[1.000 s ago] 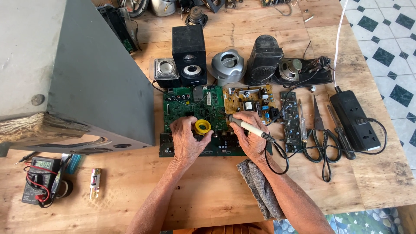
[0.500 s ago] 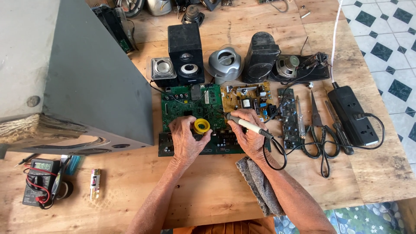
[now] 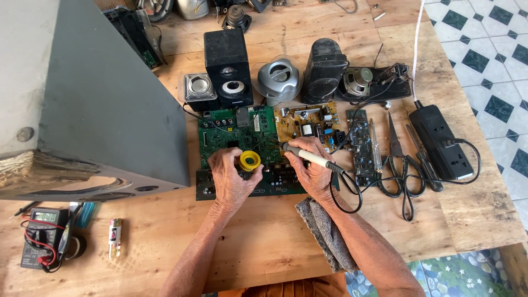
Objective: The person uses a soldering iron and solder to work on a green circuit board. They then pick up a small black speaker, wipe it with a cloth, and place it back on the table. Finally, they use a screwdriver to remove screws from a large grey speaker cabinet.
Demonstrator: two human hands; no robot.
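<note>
Gripping a yellow solder spool [image 3: 249, 160] in the left hand [image 3: 231, 179] and a soldering iron [image 3: 311, 157] in the right hand [image 3: 308, 170], mid-frame over the green circuit board [image 3: 231, 137]; risk judged: hot tip slipping, bridging neighbouring joints or scorching the fingers [image 3: 256, 175] beside it.

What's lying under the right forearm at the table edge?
A folded grey cloth lies on the wooden table under the right forearm, its lower end overhanging the edge. The arm covers its right side, so anything there is hidden.
</note>
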